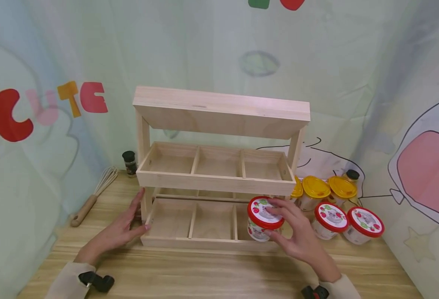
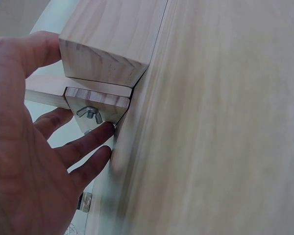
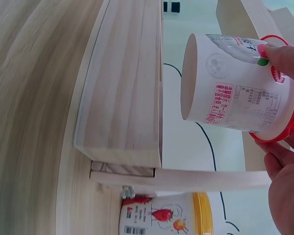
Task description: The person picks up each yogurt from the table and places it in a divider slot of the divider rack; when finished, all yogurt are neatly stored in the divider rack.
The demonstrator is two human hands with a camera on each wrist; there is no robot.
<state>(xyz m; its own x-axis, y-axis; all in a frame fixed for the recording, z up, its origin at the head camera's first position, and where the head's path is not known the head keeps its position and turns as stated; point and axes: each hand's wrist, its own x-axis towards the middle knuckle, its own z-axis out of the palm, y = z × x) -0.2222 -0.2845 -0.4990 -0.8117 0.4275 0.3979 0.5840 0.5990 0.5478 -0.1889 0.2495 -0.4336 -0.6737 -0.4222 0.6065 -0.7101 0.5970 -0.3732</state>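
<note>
A two-tier wooden rack (image 1: 219, 182) stands on the table, each tier split into three compartments. My left hand (image 1: 116, 232) rests against the lower tier's left end; in the left wrist view its thumb touches the box corner and its fingers lie near a wing nut (image 2: 90, 114). My right hand (image 1: 297, 226) grips a white tub with a red lid (image 1: 266, 214) by the lid, over the lower tier's right compartment. In the right wrist view the tub (image 3: 235, 88) is above the tier's front edge, its printed label showing.
Two more red-lidded tubs (image 1: 330, 220) stand right of the rack, with several yellow-lidded tubs (image 1: 315, 189) and a black-capped jar (image 1: 351, 175) behind them. On the left are a whisk (image 1: 92, 199) and a small black-capped bottle (image 1: 130, 162). A printed curtain hangs behind.
</note>
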